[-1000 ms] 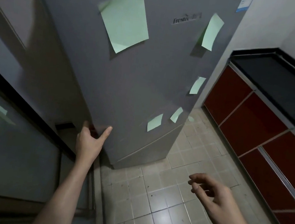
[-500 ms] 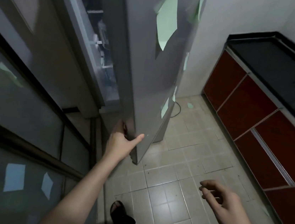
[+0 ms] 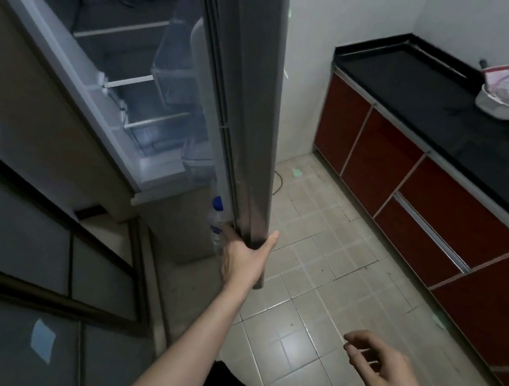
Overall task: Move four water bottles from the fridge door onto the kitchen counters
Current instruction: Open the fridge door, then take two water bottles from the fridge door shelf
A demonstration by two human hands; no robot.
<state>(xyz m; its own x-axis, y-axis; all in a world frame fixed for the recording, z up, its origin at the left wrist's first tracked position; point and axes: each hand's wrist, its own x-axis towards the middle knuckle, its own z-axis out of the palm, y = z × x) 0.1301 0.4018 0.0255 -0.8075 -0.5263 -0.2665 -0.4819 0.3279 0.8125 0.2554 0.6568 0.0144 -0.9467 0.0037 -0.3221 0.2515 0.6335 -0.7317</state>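
we see our left hand clenched around the lower edge of the grey fridge door, thumb on the smooth outer face, fingers hidden behind the ribbed rubber seal. just inside, low in the door, stands a clear plastic water bottle with a blue cap, right beside our knuckles. our right hand hangs empty over the pale square floor tiles, fingers loosely curled. white wire-edged shelves line the fridge interior. the glossy black counter tops red cabinet fronts and carries a white bowl.
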